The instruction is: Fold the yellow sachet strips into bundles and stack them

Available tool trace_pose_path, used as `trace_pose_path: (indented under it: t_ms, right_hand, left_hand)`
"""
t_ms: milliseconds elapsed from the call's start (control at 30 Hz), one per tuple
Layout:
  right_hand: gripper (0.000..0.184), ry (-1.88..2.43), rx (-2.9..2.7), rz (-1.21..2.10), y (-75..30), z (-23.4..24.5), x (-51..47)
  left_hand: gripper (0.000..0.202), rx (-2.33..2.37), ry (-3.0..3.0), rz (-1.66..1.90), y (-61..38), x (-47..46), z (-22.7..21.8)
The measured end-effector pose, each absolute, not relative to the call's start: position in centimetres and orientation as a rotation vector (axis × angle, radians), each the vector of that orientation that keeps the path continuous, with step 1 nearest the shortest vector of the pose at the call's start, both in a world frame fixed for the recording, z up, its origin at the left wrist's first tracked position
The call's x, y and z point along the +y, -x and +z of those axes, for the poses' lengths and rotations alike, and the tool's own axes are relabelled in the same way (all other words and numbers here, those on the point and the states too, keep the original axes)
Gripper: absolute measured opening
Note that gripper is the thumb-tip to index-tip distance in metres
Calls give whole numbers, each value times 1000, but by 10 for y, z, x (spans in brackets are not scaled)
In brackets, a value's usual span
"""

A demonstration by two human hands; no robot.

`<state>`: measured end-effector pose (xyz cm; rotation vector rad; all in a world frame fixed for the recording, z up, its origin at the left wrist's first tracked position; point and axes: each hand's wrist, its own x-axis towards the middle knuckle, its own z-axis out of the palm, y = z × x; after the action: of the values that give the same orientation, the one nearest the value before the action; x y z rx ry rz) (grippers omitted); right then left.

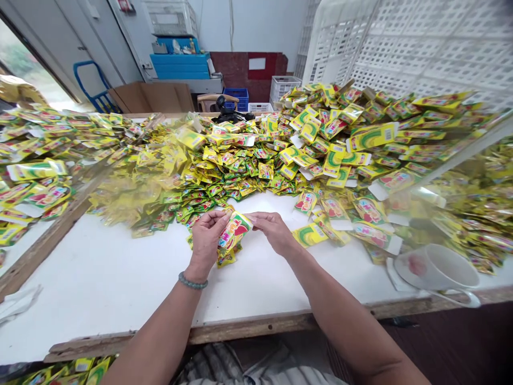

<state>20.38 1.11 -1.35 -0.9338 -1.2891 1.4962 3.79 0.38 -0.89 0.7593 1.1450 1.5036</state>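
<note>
Low over the white table, a small yellow-and-green printed box (236, 231) is held between my two hands. My left hand (206, 238), below which a beaded bracelet circles the wrist, pinches its left side. The fingertips of my right hand (274, 229) are closed at its upper right corner. Just beneath the box, a few small yellow sachets (226, 259) lie on the table, partly covered. Beyond my hands spreads a heap of similar sachets (224, 179). Flat-looking boxes (340, 155) with white flaps are piled at the right.
A white cup (436, 270) stands near the right front edge. A wooden strip (52, 235) divides off more boxes (36, 171) at the left. White perforated crates (425, 48) rise behind the right pile. The table's front edge (248, 327) is rough wood.
</note>
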Motion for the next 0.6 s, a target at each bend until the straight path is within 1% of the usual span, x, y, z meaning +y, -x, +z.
trace_pose_path:
  t_ms: [100, 267, 333, 467, 533, 600]
  right_hand:
    - [29, 923, -1305, 1362, -191, -17, 3]
    - [34, 999, -1516, 905, -174, -22, -10]
    - [34, 986, -1559, 839, -172, -23, -10]
    - [23, 984, -1557, 821, -181, -25, 4]
    - [23, 1115, -1550, 658, -195, -26, 18]
    - [31, 1428, -1493, 394, -217, -28, 34]
  left_hand:
    - [42, 1134, -693, 1525, -37, 4, -8]
    - [43, 1126, -629, 1551, -34, 3, -8]
    - [42, 1132, -645, 1553, -34, 4, -9]
    - [42, 1152, -662, 1543, -39, 5, -11]
    - [43, 1185, -707, 1520, -41, 5, -9]
    - [43, 1254, -797, 1450, -35, 5, -2]
